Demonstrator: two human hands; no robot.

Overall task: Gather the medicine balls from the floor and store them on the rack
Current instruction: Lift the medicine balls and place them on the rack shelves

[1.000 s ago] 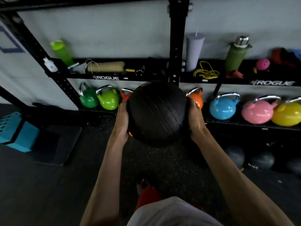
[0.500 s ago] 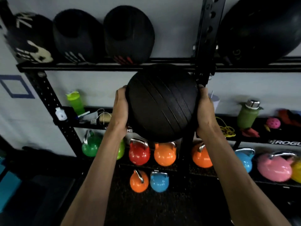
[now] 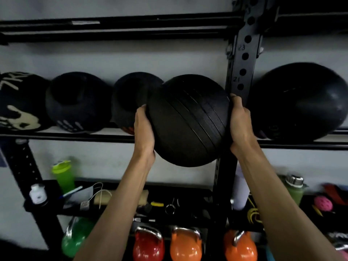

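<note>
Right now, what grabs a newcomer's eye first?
The ribbed black medicine ball at center, gripped by the left hand and right hand at shelf height. Then the dark balls lined up on that shelf, and bright kettlebells along the bottom.

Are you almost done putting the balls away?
Four balls already sit on the shelf. Another ball is held up by the left hand and right hand, not yet set down. Whether any remain on the floor can't be seen.
</note>
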